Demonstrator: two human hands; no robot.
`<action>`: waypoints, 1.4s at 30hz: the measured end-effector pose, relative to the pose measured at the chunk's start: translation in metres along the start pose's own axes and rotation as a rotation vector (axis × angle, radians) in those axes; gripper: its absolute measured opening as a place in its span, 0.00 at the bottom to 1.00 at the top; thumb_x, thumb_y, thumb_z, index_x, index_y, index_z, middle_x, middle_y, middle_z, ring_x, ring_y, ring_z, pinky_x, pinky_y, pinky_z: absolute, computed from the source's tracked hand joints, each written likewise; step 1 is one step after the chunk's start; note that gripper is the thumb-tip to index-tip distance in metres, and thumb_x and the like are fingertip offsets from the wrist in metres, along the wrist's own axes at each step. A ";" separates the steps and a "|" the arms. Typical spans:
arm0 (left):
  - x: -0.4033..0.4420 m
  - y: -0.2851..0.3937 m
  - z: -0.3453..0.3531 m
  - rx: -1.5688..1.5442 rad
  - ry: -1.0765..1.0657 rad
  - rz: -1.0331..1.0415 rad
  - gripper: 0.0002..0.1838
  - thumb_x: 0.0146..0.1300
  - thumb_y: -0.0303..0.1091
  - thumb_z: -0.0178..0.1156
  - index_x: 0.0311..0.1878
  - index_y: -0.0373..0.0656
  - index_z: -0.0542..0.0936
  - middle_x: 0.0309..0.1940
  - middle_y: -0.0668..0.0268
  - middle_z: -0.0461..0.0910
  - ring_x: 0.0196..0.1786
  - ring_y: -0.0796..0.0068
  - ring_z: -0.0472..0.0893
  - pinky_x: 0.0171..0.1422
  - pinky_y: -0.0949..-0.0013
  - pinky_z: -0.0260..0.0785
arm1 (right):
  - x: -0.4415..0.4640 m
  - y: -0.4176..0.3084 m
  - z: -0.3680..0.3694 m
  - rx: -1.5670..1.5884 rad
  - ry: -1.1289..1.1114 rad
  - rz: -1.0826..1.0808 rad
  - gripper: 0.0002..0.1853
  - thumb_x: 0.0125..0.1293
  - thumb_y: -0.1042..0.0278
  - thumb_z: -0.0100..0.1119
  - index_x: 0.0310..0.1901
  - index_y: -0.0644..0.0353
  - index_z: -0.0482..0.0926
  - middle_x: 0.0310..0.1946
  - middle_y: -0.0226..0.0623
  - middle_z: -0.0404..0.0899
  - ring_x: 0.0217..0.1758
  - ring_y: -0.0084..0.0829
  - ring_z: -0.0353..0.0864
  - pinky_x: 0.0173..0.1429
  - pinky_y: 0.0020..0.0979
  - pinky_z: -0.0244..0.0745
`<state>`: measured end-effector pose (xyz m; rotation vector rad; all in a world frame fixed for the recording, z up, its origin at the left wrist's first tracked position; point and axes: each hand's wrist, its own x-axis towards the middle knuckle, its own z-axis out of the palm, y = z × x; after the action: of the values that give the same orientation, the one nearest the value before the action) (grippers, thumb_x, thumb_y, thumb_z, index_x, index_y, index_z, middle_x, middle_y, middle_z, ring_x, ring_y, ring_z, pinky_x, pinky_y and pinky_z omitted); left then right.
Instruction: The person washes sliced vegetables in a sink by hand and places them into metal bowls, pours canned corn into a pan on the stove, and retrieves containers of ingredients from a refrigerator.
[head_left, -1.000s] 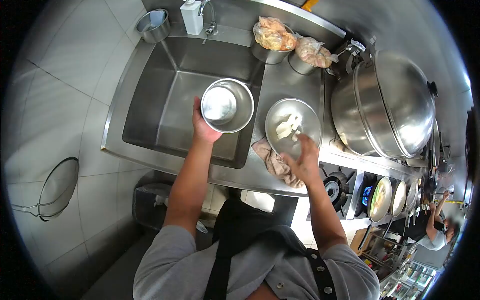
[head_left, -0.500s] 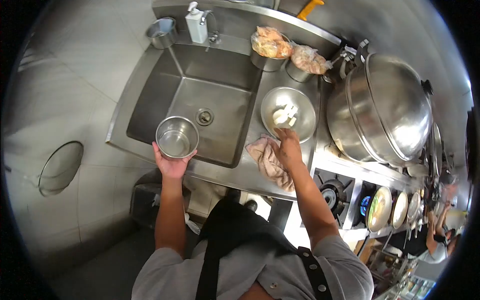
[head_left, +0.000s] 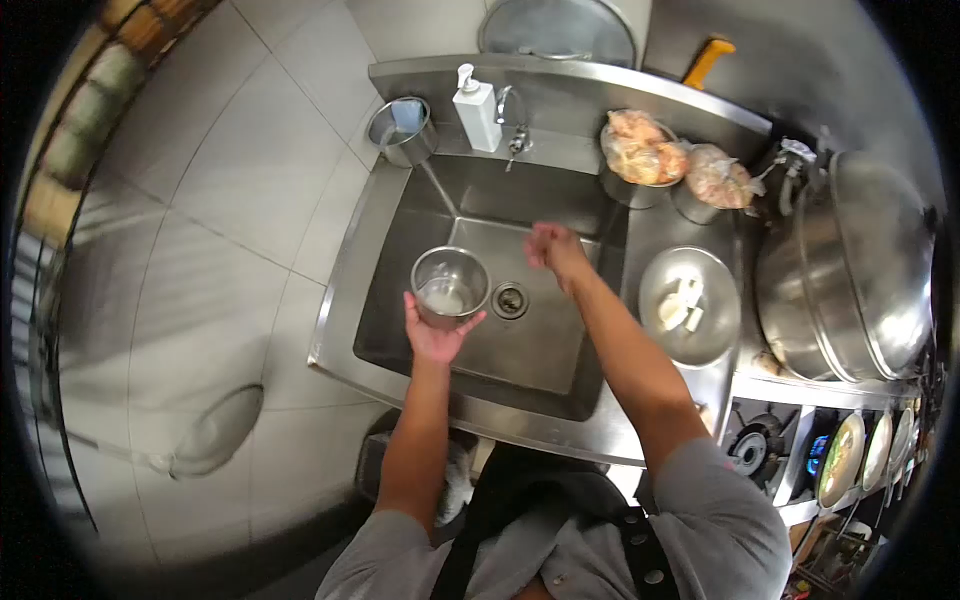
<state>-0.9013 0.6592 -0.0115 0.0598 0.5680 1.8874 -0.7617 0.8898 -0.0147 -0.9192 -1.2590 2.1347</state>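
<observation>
Fingers (head_left: 411, 306) of the left hand (head_left: 437, 343) spread and cupped around the lower outside of a round metal container (head_left: 450, 292), thumb and fingertips on opposite sides. Container's over the left part of the sink (head_left: 400, 318), mouth facing up toward the camera. Pale patch inside; can't tell if liquid or glare. Right hand (head_left: 556, 248) is over the sink too, up and right of the container, apart from it. Its fingers look bent and bunched, slightly blurred; can't tell how far open or whether they hold anything. Drain (head_left: 510, 300) visible between container and right forearm.

Right of the sink, on the metal surface (head_left: 655, 225): shallow bowl (head_left: 712, 345) with white pieces (head_left: 681, 304) in it. Behind it, two metal tubs with bagged food (head_left: 645, 160). Faucet (head_left: 517, 140) and white pump bottle (head_left: 478, 118) at the sink's back edge; small metal pot (head_left: 408, 148) with a blue sponge (head_left: 407, 115) at the back left corner. Big lidded pot (head_left: 815, 290) right of the shallow bowl.
</observation>
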 end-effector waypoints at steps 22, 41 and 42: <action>0.197 0.019 -0.017 0.343 0.060 -0.600 0.33 0.63 0.66 0.44 0.57 0.49 0.74 0.51 0.59 0.77 0.53 0.52 0.75 0.46 0.47 0.69 | 0.097 0.014 0.029 -1.538 -0.570 -0.863 0.15 0.54 0.66 0.61 0.45 0.59 0.81 0.47 0.40 0.81 0.57 0.40 0.77 0.68 0.38 0.62; 0.201 -0.018 -0.037 0.373 0.229 -0.618 0.32 0.57 0.69 0.47 0.55 0.56 0.74 0.50 0.66 0.77 0.50 0.55 0.75 0.38 0.47 0.65 | 0.129 0.093 0.039 -1.060 -0.009 0.000 0.17 0.53 0.63 0.58 0.43 0.64 0.81 0.45 0.55 0.80 0.52 0.50 0.78 0.56 0.41 0.71; 0.200 -0.017 -0.041 0.315 0.244 -0.620 0.32 0.57 0.69 0.46 0.54 0.56 0.74 0.50 0.67 0.77 0.49 0.56 0.75 0.36 0.49 0.65 | 0.121 0.077 0.051 -0.832 0.086 0.083 0.17 0.54 0.64 0.57 0.43 0.65 0.80 0.45 0.56 0.80 0.51 0.50 0.79 0.56 0.41 0.72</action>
<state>-0.9768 0.8284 -0.1001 -0.1310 0.9281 1.1991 -0.8850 0.9111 -0.1015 -1.3742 -2.1389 1.5698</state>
